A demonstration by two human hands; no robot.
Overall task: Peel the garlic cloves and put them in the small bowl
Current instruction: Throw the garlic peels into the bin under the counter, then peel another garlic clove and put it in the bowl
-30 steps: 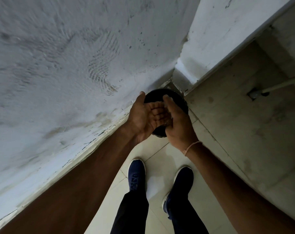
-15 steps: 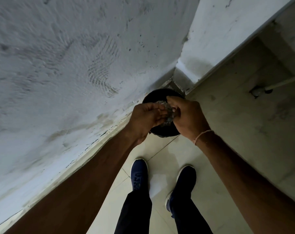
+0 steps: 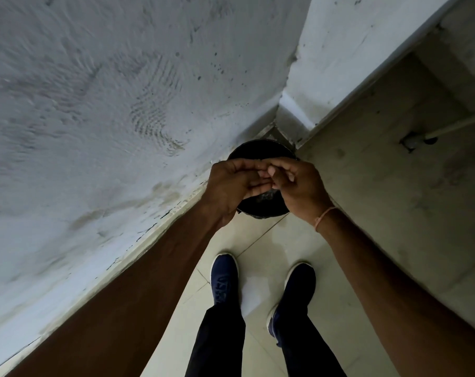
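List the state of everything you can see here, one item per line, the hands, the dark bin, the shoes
left hand: fingers curled, meeting the right hand above the bin; anything held is hidden
right hand: fingers curled against the left; contents hidden
dark bin: upright in the wall corner, open-topped, pale scraps inside
shoes: flat on the tiled floor, apart
wrist thread: around the right wrist

We cannot see what our left hand [image 3: 232,186] and right hand [image 3: 296,183] hold between their fingers. They cover the middle of the black bin [image 3: 260,152]. Pale bits inside the bin are too dim to name.
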